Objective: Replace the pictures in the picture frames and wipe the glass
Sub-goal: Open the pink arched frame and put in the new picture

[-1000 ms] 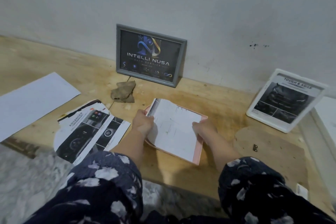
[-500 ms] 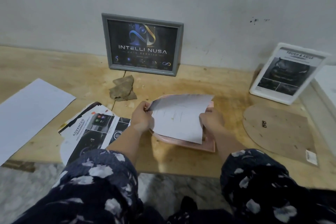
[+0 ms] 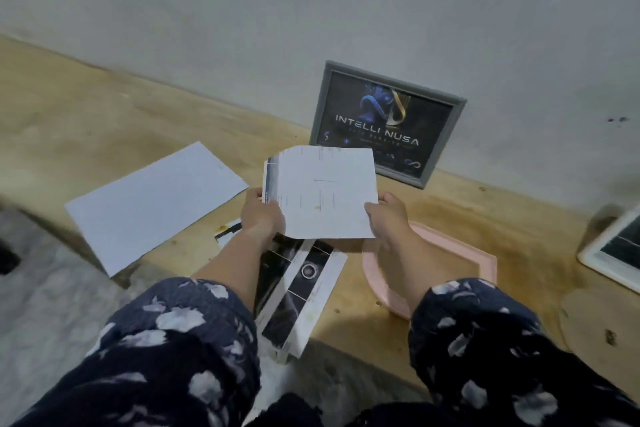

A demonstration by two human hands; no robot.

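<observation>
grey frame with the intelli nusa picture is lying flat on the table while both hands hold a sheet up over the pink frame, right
Not quite. The head view shows the grey frame standing upright against the wall, not lying flat. The rest holds: left hand and right hand hold the sheet above the pink frame.

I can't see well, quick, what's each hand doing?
Left hand: closed on the left edge of the paper sheet.
Right hand: closed on its right edge.
</observation>
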